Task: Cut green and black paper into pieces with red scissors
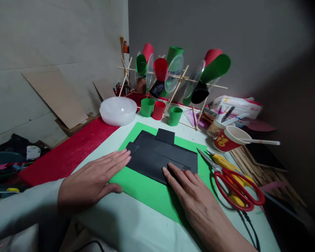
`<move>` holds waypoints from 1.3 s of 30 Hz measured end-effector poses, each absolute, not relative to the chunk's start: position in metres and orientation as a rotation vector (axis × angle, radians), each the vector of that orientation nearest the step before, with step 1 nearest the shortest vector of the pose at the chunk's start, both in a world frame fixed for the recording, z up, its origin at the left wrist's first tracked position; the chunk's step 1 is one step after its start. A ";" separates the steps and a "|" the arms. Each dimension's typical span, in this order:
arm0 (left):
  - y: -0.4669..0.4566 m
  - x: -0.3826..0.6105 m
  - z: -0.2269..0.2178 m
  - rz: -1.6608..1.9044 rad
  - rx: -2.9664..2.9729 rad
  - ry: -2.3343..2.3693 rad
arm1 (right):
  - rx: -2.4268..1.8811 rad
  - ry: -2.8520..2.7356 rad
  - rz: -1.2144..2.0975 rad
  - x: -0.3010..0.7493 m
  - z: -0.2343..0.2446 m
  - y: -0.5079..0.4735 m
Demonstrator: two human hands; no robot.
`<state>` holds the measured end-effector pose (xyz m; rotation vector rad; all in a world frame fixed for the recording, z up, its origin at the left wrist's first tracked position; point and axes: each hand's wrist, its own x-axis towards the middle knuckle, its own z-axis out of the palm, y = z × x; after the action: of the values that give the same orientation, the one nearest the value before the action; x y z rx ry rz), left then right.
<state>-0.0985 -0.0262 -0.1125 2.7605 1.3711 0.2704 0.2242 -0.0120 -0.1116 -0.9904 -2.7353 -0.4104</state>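
Several black paper pieces (161,155) lie overlapping on a green sheet (149,194) in front of me. My left hand (94,178) rests flat with fingers stretched out, its fingertips touching the left end of the black pieces and the green sheet. My right hand (194,197) lies flat too, fingers extended and pressing the near edge of the black paper. Neither hand holds anything.
Red-handled scissors (237,187) and a yellow cutter (220,161) lie right of the green sheet. Behind stand a stick frame with red and green cups (173,75), small green and red cups (159,110), a white bowl (118,111), a paper cup with a stick (229,138) and skewers (252,164).
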 end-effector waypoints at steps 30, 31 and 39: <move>0.066 -0.025 0.028 1.133 1.797 1.120 | -1.207 -1.690 0.854 0.242 -0.061 -0.008; 0.070 -0.023 0.026 1.121 1.787 1.120 | -1.218 -1.618 0.978 0.242 -0.061 -0.008; 0.088 -0.026 0.006 1.011 1.674 1.135 | -1.353 -1.428 1.338 0.242 -0.063 -0.008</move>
<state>-0.0264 0.0877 0.0056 1.6737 1.1353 1.0106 0.2416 -0.0078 -0.0634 -1.3534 -1.4285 1.3384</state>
